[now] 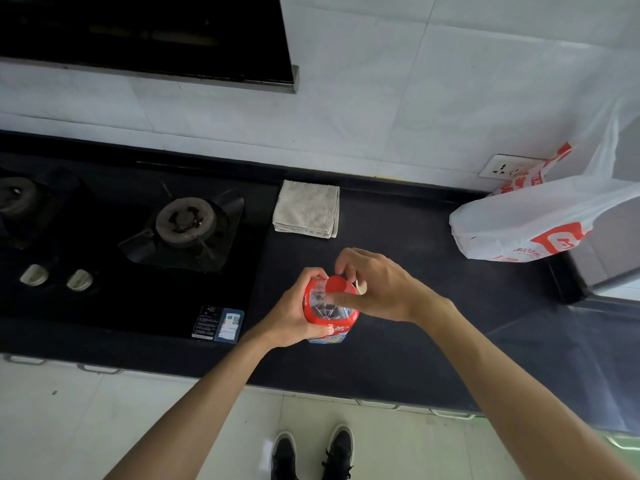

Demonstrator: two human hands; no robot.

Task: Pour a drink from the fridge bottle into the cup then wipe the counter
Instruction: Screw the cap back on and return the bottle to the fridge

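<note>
A clear plastic bottle (327, 311) with a red label and a red cap (339, 284) stands upright on the dark counter (415, 341). My left hand (294, 313) grips the bottle's body from the left. My right hand (377, 285) pinches the cap from above and the right. Just behind the cap a small pale rim (361, 287) peeks out under my right fingers; I cannot tell what it is. A folded grey cloth (306, 209) lies flat at the back of the counter, beyond the bottle.
A black gas hob (187, 223) with two burners and two knobs fills the counter's left part. A white plastic bag (540, 220) with red print sits at the back right, in front of a wall socket (507, 166). A range hood (145, 32) hangs top left.
</note>
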